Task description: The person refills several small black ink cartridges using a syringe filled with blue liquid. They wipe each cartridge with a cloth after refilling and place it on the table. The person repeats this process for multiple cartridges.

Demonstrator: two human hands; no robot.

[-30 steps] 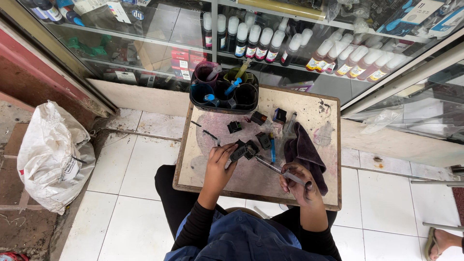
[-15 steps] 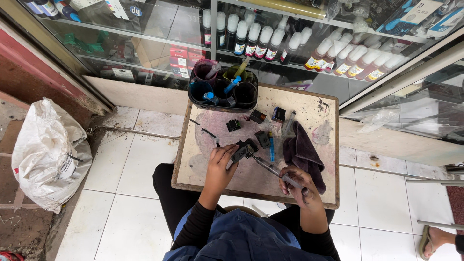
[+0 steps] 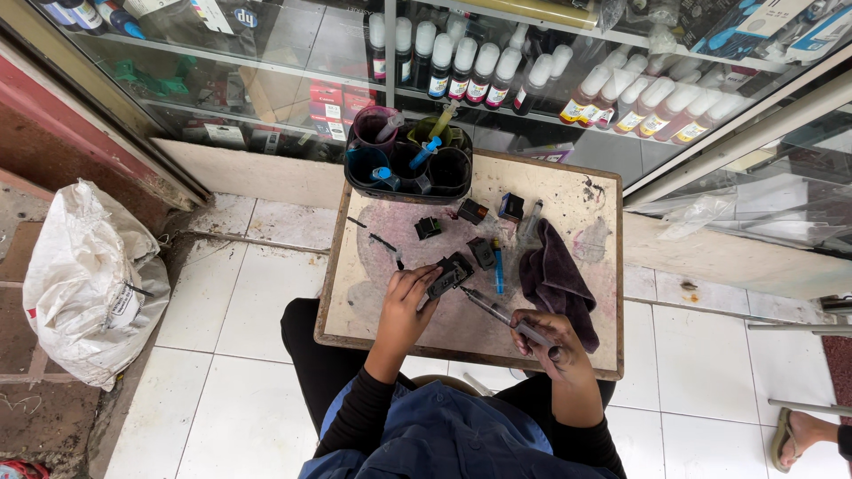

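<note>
A small stained table (image 3: 373, 302) has bare board at its 8 o'clock corner. A black tub of cups (image 3: 408, 168) blocks 12 o'clock, loose black cartridges (image 3: 479, 253) crowd the centre, and a dark cloth (image 3: 555, 279) fills 3 o'clock. A glass display case (image 3: 266, 80) walls off everything beyond.

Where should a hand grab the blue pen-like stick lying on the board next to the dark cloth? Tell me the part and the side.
Take the blue stick at mid-length, pinching across its narrow width from straight above. It lies flat, pointing away from the person, with the dark cloth close on its right and a small black cartridge near its far left, so a low approach from either side is crowded.
</note>
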